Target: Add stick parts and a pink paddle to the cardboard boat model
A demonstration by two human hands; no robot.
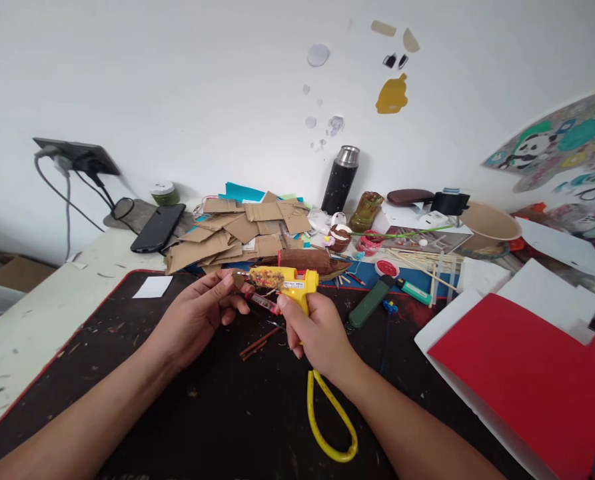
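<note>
My right hand (322, 333) is wrapped round the handle of a yellow hot glue gun (264, 277), its barrel stained brown and its nozzle pointing left. My left hand (202, 310) pinches a small brown piece (238, 279) right at the nozzle; I cannot tell whether the two touch. Behind the gun, a slim pinkish-red tube (262, 302) shows in part. Thin brown sticks (258, 345) lie on the black mat (217, 427) between my hands. A thick yellow loop (350, 437) hangs or lies below my right wrist.
Cardboard pieces (242, 229) are heaped at the back, beside a black phone (158, 228). A black flask (341, 180) stands by the wall. To the right are a green-handled tool (370, 301), a teal lighter-like item (414, 292) and a red sheet (527, 373). White paper (152, 287) lies left.
</note>
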